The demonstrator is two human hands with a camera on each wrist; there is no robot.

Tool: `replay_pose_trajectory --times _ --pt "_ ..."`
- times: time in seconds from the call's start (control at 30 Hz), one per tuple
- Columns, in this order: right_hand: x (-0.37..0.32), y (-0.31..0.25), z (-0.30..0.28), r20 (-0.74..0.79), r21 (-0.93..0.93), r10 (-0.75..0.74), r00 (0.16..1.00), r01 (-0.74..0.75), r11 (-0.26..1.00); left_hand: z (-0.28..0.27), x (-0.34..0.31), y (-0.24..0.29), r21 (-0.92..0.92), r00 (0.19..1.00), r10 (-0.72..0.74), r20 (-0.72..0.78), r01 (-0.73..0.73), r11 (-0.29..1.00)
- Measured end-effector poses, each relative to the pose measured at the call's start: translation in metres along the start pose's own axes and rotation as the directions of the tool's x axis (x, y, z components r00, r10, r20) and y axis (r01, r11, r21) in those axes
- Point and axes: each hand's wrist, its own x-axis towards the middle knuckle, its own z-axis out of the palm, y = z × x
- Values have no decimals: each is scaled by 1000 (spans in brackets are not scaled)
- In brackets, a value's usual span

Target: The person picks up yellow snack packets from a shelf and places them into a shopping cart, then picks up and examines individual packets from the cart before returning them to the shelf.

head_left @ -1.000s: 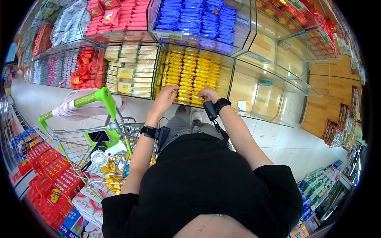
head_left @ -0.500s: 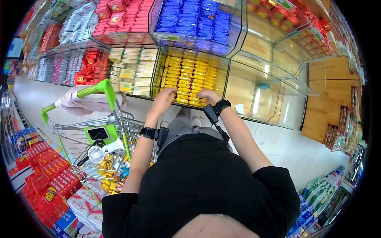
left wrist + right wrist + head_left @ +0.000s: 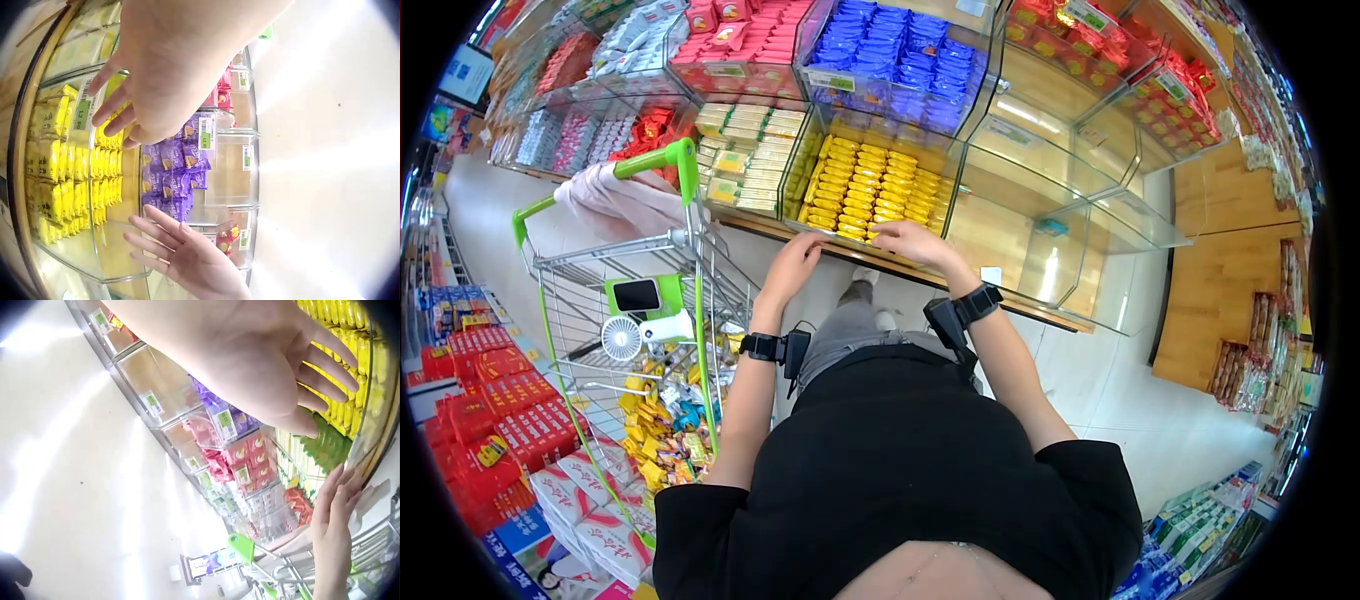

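Rows of yellow wrapped snack packets (image 3: 865,180) fill a clear-walled display bin in front of me. My left hand (image 3: 795,265) is at the near edge of that bin, its fingers loosely bent and holding nothing. Over the front rows hovers my right hand (image 3: 912,243), fingers extended and nothing in its grasp. Both palms look bare in the wrist views, where the left hand (image 3: 165,69) and right hand (image 3: 262,369) show spread, relaxed fingers. A price tag (image 3: 82,106) sits on the bin's front, beside the left fingers.
A shopping cart (image 3: 625,255) with a green handle stands at my left, loaded with loose sweets (image 3: 670,420). Beyond the yellow packets are blue packets (image 3: 890,60); pale packs (image 3: 750,155) lie to their left. A bare clear compartment (image 3: 1000,230) adjoins on the right.
Both hands have drawn back towards me, the left from above the packets to the bin's front edge. The view has shifted, and more of the cart's contents shows.
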Motion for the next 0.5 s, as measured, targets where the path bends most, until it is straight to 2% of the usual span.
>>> replay_pose_trajectory --times 0.13,0.2,0.27,0.33,0.4,0.5 --pt "-24 -17 16 103 -25 -74 992 77 997 8 -37 15 24 999 -54 -3 54 998" --pt "-34 -27 23 176 9 -18 984 17 1000 12 -58 21 6 997 -71 -22 71 997" --pt "-40 -27 34 187 23 -50 981 47 999 13 -77 26 32 995 -78 -59 80 996" --pt "-45 -34 43 216 53 -126 968 117 992 15 -96 23 38 992 -85 -94 88 995" --pt "-50 -40 52 268 48 -119 956 111 993 13 -112 25 46 988 -88 -123 94 995" --pt "-49 -38 70 274 77 -248 929 236 969 7 -131 33 26 979 -150 -140 155 988"
